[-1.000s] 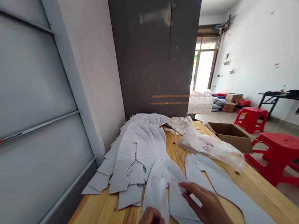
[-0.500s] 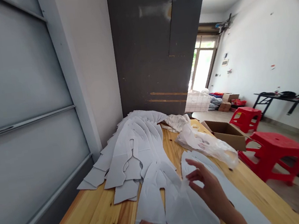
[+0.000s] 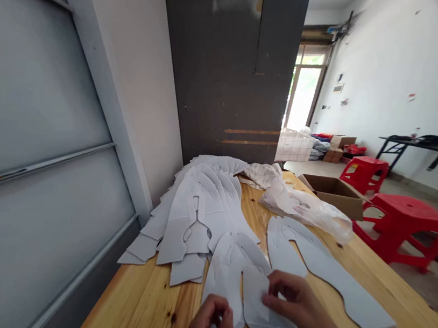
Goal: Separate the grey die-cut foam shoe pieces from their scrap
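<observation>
In front of me a white cut-out sheet (image 3: 252, 284) with two legs and a narrow slit lies on the wooden table. My left hand (image 3: 209, 325) is over its left leg near the table's front edge, thumb and forefinger pinched together. My right hand (image 3: 294, 305) is at its right leg, fingers curled and thumb pressed in. What either pinch holds, if anything, is too small to tell. A similar white cut-out (image 3: 322, 263) lies to the right, past my right hand. Beyond my hands, a large overlapping pile of white cut-outs (image 3: 217, 207) spreads over the table's left and back.
The wooden table (image 3: 137, 311) ends close in front of me. A crumpled clear plastic bag (image 3: 302, 204) and a pale cloth (image 3: 263, 174) lie at its right back. An open cardboard box (image 3: 331, 194) and red stools (image 3: 410, 218) stand to the right. A grey panel wall rises on the left.
My right hand has come down and toward me, off the gap between the two cut-outs. My left hand has moved forward onto the sheet. The view has shifted slightly.
</observation>
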The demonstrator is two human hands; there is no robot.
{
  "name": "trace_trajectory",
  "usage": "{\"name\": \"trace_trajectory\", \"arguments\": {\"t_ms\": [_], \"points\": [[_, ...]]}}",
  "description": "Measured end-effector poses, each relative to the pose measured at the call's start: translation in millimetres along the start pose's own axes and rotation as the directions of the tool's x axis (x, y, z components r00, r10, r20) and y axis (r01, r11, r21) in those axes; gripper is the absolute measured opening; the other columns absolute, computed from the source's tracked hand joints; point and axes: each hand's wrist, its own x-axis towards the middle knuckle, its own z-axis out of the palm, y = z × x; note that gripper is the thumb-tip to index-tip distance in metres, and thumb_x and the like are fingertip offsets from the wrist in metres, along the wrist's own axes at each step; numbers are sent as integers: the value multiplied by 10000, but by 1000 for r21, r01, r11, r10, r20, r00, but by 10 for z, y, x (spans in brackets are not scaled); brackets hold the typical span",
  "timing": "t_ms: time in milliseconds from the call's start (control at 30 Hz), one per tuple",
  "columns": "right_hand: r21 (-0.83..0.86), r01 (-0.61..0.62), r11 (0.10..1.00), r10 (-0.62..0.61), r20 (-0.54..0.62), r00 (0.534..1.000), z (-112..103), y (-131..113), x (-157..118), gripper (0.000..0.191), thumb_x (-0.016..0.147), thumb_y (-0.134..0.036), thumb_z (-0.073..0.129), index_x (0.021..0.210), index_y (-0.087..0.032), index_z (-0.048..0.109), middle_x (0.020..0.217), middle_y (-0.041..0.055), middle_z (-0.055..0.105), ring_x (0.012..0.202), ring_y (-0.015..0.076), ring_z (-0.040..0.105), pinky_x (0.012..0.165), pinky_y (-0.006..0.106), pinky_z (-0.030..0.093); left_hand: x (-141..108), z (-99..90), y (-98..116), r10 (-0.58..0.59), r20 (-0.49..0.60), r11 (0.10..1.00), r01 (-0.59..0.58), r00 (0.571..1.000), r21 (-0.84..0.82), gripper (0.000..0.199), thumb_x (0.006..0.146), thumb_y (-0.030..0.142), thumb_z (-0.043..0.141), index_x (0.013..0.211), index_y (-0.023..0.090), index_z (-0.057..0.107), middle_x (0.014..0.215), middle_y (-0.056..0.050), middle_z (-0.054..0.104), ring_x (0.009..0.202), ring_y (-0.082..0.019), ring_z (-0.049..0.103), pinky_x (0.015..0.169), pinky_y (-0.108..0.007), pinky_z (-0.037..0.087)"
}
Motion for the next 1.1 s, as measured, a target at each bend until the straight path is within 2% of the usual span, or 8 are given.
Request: {"name": "trace_trajectory", "arguments": {"t_ms": [67, 167, 333, 533, 600, 700, 833, 1100], "points": [[91, -83, 992, 77, 69, 995, 132, 61, -25, 356, 786, -487, 859, 756, -198, 651, 700, -10, 589, 687, 169, 542, 643, 277, 416, 54, 7, 51, -46, 7, 998, 46, 999, -38, 352, 902, 555, 629, 783, 224, 635, 751, -3, 577, 743, -203, 555, 693, -289, 493], [116, -130, 985, 115, 129, 985, 248, 116, -36, 381, 797, -513, 850, 806, -193, 643, 685, -29, 541, 667, 151, 497, 630, 268, 382, 77, -7, 61, -57, -6, 997, 57, 998, -61, 362, 903, 560, 633, 779, 220, 632, 756, -13, 598, 743, -214, 565, 687, -303, 489], [33, -94, 995, 90, 100, 991, 255, 166, -61, 319, 881, -497, 779, 899, -201, 662, 758, -8, 587, 717, 170, 532, 666, 284, 408, 82, -82, 63, -54, -45, 999, 54, 998, -9, 312, 914, 516, 599, 792, 230, 628, 774, -24, 618, 762, -230, 595, 711, -319, 492], [-119, -62, 991, 77, 130, 988, 203, 196, -117, 175, 910, -364, 755, 951, -229, 652, 835, 10, 644, 772, 196, 603, 706, 296, 455, 86, -72, 95, -24, -63, 996, 30, 998, 89, 255, 924, 457, 547, 810, 240, 616, 792, -24, 636, 776, -231, 613, 733, -331, 492], [-148, -20, 989, 41, 142, 989, 189, 184, -119, 136, 905, -323, 752, 941, -234, 655, 950, 37, 669, 822, 204, 628, 728, 300, 475, 75, -63, 111, -15, -63, 993, 22, 998, 113, 235, 930, 433, 542, 811, 244, 612, 795, -21, 642, 775, -225, 615, 735, -329, 487], [-164, 30, 986, -5, 153, 988, 171, 169, -110, 88, 901, -278, 742, 900, -236, 664, 1170, 83, 648, 1046, 250, 652, 797, 309, 499, 63, -65, 145, -14, -69, 991, 23, 998, 135, 219, 935, 400, 528, 800, 245, 604, 792, -20, 642, 773, -220, 615, 727, -324, 480], [-180, 34, 983, -8, 143, 990, 159, 157, -101, 110, 881, -251, 759, 860, -238, 651, 1204, 103, 641, 1286, 300, 575, 892, 325, 499, 57, -72, 192, -14, -71, 989, 24, 997, 146, 207, 932, 369, 519, 783, 245, 593, 786, -16, 638, 774, -215, 615, 730, -320, 474], [-211, 60, 976, -28, 150, 988, 170, 87, -96, 199, 863, -187, 740, 777, -235, 566, 1218, 103, 667, 1234, 281, 613, 900, 325, 493, 57, -64, 218, 1, -73, 990, 9, 997, 139, 188, 935, 323, 509, 775, 245, 569, 773, -5, 611, 745, -198, 588, 687, -306, 444]]}}
